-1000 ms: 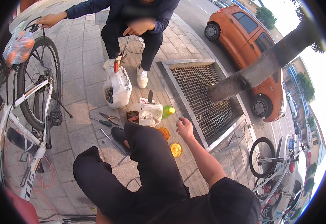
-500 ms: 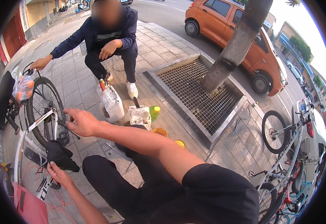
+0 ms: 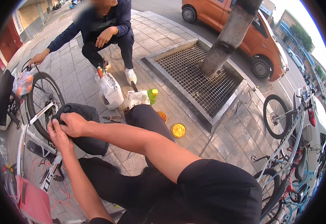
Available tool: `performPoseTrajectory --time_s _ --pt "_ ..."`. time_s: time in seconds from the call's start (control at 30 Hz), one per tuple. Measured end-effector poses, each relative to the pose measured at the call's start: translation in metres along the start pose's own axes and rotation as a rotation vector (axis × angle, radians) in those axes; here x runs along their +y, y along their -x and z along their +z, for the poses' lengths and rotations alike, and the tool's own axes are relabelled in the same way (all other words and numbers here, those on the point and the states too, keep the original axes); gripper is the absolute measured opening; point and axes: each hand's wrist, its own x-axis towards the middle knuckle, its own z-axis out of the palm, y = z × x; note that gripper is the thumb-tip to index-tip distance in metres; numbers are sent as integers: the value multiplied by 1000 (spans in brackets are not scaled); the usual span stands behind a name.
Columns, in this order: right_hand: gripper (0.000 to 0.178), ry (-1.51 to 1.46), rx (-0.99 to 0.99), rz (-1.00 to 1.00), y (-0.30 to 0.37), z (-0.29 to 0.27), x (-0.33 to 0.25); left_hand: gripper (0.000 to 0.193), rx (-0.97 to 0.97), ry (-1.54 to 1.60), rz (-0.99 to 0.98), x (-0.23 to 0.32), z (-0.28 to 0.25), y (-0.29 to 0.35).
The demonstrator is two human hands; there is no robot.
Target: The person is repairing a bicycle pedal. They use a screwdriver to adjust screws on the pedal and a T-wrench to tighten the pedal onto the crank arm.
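Observation:
My left hand (image 3: 59, 135) and my right hand (image 3: 73, 124) are close together at the left, both closed on the upper edge of a soft black cloth bundle (image 3: 90, 136). The bundle hangs between my hands and my knee; whether it is a bag or a garment I cannot tell. It covers part of a white-framed bicycle (image 3: 39, 112) standing at the left. Beyond the bundle, pliers (image 3: 111, 118) with dark handles lie on the paving.
Ahead crouches another person (image 3: 107, 33), one hand at the bicycle. Between us stand a white jug (image 3: 110, 93), a white open container (image 3: 138, 98), a green bottle (image 3: 153, 96) and a yellow tin (image 3: 178, 130). A framed tree grate (image 3: 196, 78) and parked bicycles (image 3: 282, 149) are rightward.
My right hand has come down to meet my left at the black cloth. The cloth is lifted, spread wider and shifted right. The pliers now show; the metal rod is mostly hidden.

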Motion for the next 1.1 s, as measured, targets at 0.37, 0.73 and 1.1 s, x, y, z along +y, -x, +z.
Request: performPoseTrajectory --time_s 0.37,0.73,1.1 --pt "34 3 -193 104 33 22 31 20 93 3 -156 -32 -22 23" --pt "52 86 -474 588 94 74 119 42 -528 -1422 -272 -77 -86 22" --pt "37 -148 -357 778 10 163 240 52 -391 -1077 -549 -59 -128 -78"
